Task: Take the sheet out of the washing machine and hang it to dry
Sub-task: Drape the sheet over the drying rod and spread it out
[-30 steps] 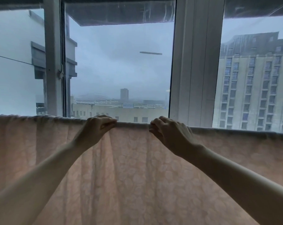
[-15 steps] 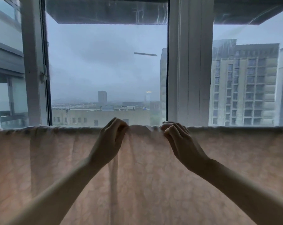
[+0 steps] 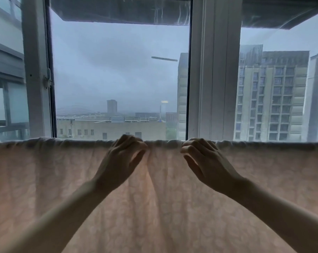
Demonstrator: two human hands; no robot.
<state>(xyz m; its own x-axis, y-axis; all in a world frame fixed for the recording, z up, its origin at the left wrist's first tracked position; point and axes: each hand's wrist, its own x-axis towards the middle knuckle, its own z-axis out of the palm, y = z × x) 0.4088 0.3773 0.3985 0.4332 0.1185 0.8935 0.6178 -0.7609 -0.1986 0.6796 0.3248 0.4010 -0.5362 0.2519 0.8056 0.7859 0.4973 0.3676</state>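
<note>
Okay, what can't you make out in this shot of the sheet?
All in the head view:
What the sheet hangs over: hidden under its folded top edge.
The sheet's bottom and both ends: cut off by the frame edges.
Whether the left hand and right hand pinch the cloth or only touch it: backlit by the window, so the fingertips are too dark to tell.

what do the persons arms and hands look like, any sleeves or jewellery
The left forearm and right forearm are bare, no sleeve in view. The left hand and right hand wear no glove; no ring, watch or bracelet shows. Backlit by the window, they look dim, so fine marks cannot be told.
</note>
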